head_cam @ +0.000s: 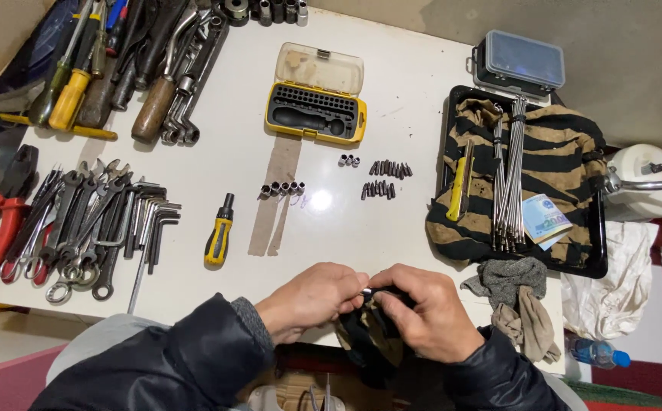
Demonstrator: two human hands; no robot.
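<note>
- Two hands meet at the near edge of the white table (392, 68) in the head view, your only view. Your left hand (312, 297) and right hand (422, 312) are pressed close, fingertips touching.
- Between the fingertips sits a small metal piece (366, 291), probably a bit or socket. Your left hand pinches its end; your right hand pinches it from the other side, fingers curled over a dark cloth (369, 335) bunched beneath.
- Judging by that grip, you are wiping or rubbing the piece with the cloth. It is too small to tell whether it is clean.
- Ahead of your hands, well apart, two rows of dark bits (382, 179) lie on the table, with a short row of small sockets (283, 188) to their left and a few more sockets (348, 160) above.
- Beyond them, the yellow bit case (315, 103) stands open, its driver handle in place and many slots showing.
- A yellow-and-black screwdriver (219, 230) lies alone to your left, near the spread of wrenches and hex keys (95, 224).
- On your right, a black tray (599, 251) holds a striped cloth (567, 152) and a bundle of thin metal rods (510, 175).
- My judgement of the next move: it calls for a firm pinch as you draw the piece out of the cloth, since it could easily slip off the table edge.
</note>
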